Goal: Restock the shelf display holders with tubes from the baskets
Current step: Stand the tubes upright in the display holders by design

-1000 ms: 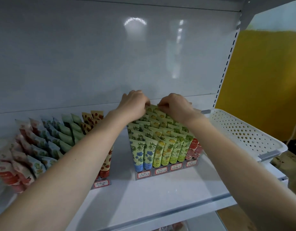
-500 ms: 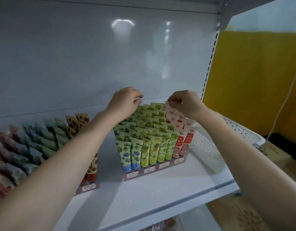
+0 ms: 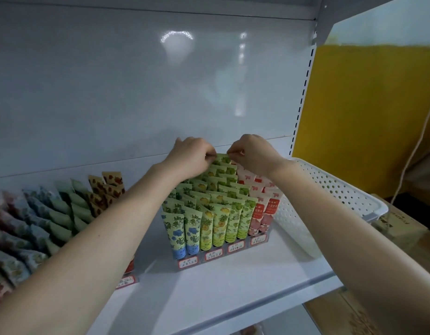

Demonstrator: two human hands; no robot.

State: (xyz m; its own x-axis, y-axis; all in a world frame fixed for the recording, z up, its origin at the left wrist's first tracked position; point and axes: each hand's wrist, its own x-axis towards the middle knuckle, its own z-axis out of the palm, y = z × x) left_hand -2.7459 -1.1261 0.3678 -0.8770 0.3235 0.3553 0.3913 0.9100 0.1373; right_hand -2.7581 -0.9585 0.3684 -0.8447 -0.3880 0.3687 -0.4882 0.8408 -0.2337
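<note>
A clear display holder (image 3: 223,256) stands on the white shelf (image 3: 233,286), packed with rows of upright tubes: blue-flower, yellow pineapple, green and red-and-white. Both hands reach to its back row. My left hand (image 3: 189,157) and my right hand (image 3: 254,151) each pinch a top corner of the rearmost green tube (image 3: 222,158). A second holder of slanted tubes (image 3: 52,213) stands to the left, partly hidden by my left forearm.
A white perforated basket (image 3: 330,192) lies tilted against the holder's right side, overhanging the shelf end. The shelf's grey back panel (image 3: 160,93) rises close behind the hands. A cardboard box (image 3: 397,228) sits below right, before a yellow wall.
The view has shifted slightly. My right hand has moved left from the red-and-white column to the green back row, close to my left hand.
</note>
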